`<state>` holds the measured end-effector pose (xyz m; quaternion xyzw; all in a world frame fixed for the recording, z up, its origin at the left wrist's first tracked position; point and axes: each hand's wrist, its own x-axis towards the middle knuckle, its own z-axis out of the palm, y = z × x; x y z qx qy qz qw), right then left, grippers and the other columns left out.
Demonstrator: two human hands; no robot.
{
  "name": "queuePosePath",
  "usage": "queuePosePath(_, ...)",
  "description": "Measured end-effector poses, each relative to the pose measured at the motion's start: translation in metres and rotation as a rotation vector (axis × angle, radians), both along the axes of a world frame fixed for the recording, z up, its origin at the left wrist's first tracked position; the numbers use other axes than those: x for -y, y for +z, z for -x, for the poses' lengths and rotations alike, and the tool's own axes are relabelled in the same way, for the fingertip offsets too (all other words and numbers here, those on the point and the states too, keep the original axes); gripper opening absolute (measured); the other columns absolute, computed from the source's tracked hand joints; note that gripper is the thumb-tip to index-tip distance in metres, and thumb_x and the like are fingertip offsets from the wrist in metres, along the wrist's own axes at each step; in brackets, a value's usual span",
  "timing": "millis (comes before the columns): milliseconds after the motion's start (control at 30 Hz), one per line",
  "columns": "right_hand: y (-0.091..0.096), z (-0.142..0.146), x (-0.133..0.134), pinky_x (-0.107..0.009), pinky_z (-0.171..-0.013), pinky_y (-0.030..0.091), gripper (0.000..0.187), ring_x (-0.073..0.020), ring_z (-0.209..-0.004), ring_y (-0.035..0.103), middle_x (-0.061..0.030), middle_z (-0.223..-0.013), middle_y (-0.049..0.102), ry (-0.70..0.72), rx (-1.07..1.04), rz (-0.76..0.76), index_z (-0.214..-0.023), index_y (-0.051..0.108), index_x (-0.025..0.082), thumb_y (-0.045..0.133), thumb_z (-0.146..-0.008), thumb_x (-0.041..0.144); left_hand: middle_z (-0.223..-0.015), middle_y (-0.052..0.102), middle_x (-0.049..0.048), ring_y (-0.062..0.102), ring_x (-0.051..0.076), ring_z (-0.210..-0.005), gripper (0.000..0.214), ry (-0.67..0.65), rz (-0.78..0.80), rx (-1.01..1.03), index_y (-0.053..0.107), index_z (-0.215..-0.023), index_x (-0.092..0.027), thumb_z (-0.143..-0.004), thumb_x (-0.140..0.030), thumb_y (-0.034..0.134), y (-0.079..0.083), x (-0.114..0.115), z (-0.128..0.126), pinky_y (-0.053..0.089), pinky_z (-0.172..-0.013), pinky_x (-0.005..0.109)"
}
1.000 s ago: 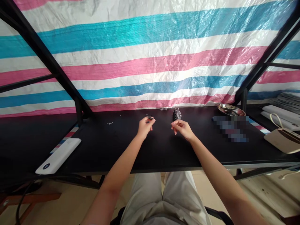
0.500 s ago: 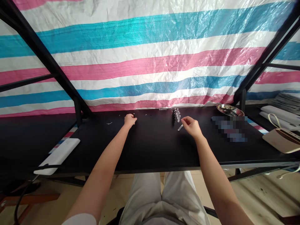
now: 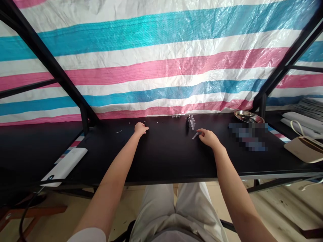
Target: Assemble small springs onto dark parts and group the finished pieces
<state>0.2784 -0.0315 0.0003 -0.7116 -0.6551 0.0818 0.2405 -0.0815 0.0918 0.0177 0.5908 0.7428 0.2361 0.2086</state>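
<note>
My left hand (image 3: pixel 140 129) is closed, low over the black table (image 3: pixel 164 151) toward its back, fingers pinched round a small dark piece (image 3: pixel 144 122). Only its tip shows, so its kind is unclear. Farther right, my right hand (image 3: pixel 208 137) is closed, with thumb and index finger at the upper end of a small clear tube (image 3: pixel 194 136). The tube slants down to the left from the fingertips. Just beyond it stand several clear tubes (image 3: pixel 192 123) in a row. A row of small black pieces (image 3: pixel 187 123) is directly left of them.
Several tiny metal pieces (image 3: pixel 175 116) line the table's back edge. Thin white scraps (image 3: pixel 118 131) lie at left. A white power bank (image 3: pixel 64 166) with a cable is at the left front. A shiny metal dish (image 3: pixel 248 117) and a beige bag (image 3: pixel 304 149) are at right. Striped sheeting hangs behind.
My right hand has turned slightly and shifted a little right and down; more of the clear tube shows at its fingertips. The left hand keeps its pinch in nearly the same place.
</note>
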Motion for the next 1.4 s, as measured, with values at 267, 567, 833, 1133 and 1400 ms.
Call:
queuePosePath(267, 0.002, 0.005, 0.000, -0.023, -0.064, 0.039, 0.034, -0.0156, -0.073, 0.059, -0.0020, -0.080, 0.066, 0.035, 0.038, 0.081, -0.099, 0.067, 0.024, 0.046, -0.073, 0.019, -0.043, 0.053, 0.0025, 0.060, 0.017, -0.055, 0.024, -0.133, 0.093, -0.303, 0.058, -0.056, -0.016, -0.067, -0.037, 0.059, 0.022, 0.032, 0.006, 0.045, -0.061, 0.024)
queuePosePath(567, -0.003, 0.005, -0.001, -0.023, -0.058, 0.036, 0.025, -0.0148, -0.065, 0.056, -0.0010, -0.073, 0.064, 0.057, 0.040, 0.045, -0.091, 0.063, 0.023, 0.050, -0.070, 0.018, -0.079, 0.062, 0.0060, 0.061, 0.022, -0.076, 0.018, -0.522, -0.188, -0.324, 0.059, -0.087, -0.020, -0.077, -0.034, 0.057, 0.029, 0.086, -0.052, 0.042, -0.070, 0.029)
queuePosePath(833, -0.001, 0.005, -0.001, -0.022, -0.056, 0.034, 0.020, -0.0129, -0.061, 0.053, -0.0001, -0.069, 0.062, 0.078, 0.034, 0.050, -0.087, 0.061, 0.021, 0.050, -0.069, 0.017, -0.112, 0.056, 0.0091, 0.060, 0.021, -0.087, 0.047, -0.817, -0.357, -0.359, 0.033, -0.135, -0.026, -0.088, -0.026, 0.037, 0.026, 0.102, -0.140, 0.043, -0.074, 0.029)
queuePosePath(1133, -0.004, 0.004, -0.004, -0.021, -0.057, 0.034, 0.022, -0.0130, -0.064, 0.055, 0.0012, -0.069, 0.060, 0.080, 0.016, 0.005, -0.089, 0.059, 0.021, 0.051, -0.069, 0.016, -0.106, 0.056, 0.0117, 0.062, 0.023, -0.085, 0.051, -0.787, -0.262, -0.386, 0.030, -0.138, -0.026, -0.087, -0.021, 0.037, 0.000, 0.090, -0.176, 0.045, -0.073, 0.034)
queuePosePath(1400, -0.003, 0.005, -0.004, -0.022, -0.056, 0.035, 0.020, -0.0142, -0.064, 0.056, 0.0002, -0.071, 0.062, 0.028, -0.012, -0.092, -0.091, 0.059, 0.022, 0.052, -0.072, 0.022, -0.095, 0.063, 0.0069, 0.061, 0.019, -0.083, 0.018, -0.674, -0.385, -0.175, 0.059, -0.099, -0.022, -0.086, -0.027, 0.047, -0.001, 0.083, -0.167, 0.044, -0.072, 0.029)
